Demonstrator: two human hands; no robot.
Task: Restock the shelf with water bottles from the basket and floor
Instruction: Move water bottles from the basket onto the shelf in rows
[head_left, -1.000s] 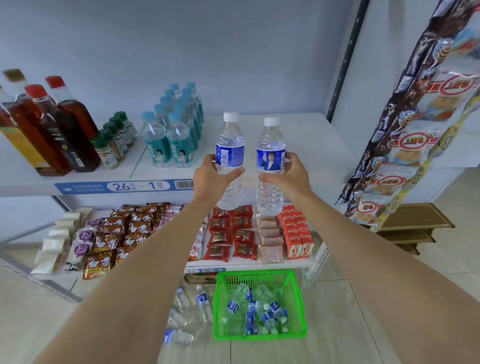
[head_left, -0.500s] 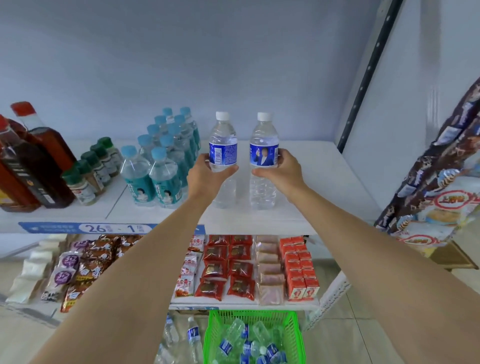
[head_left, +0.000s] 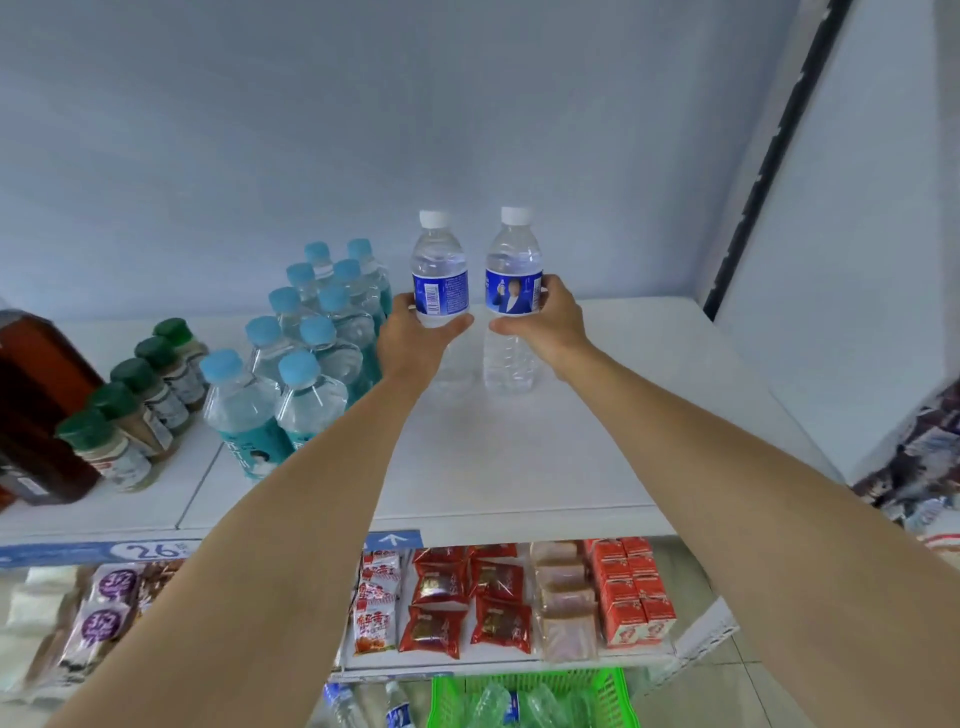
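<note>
Two clear water bottles with white caps and blue labels stand upright side by side near the back of the white shelf (head_left: 519, 457). My left hand (head_left: 415, 335) grips the left water bottle (head_left: 439, 270) around its middle. My right hand (head_left: 545, 325) grips the right water bottle (head_left: 513, 265) the same way. Whether the bottle bases touch the shelf I cannot tell. The green basket (head_left: 613, 696) sits at the bottom edge of the view with several bottles in it. Two more bottles (head_left: 397, 709) lie on the floor left of the basket.
Several blue-capped bottles (head_left: 306, 338) stand in rows just left of my left hand. Green-capped jars (head_left: 140, 395) and dark brown bottles (head_left: 36, 405) fill the shelf's left end. A lower shelf holds snack packets (head_left: 467, 597). A wall panel (head_left: 857, 260) bounds the shelf on the right.
Both hands have carried the two bottles further back over the shelf, toward the wall. The view has tilted up, so most of the basket is out of frame.
</note>
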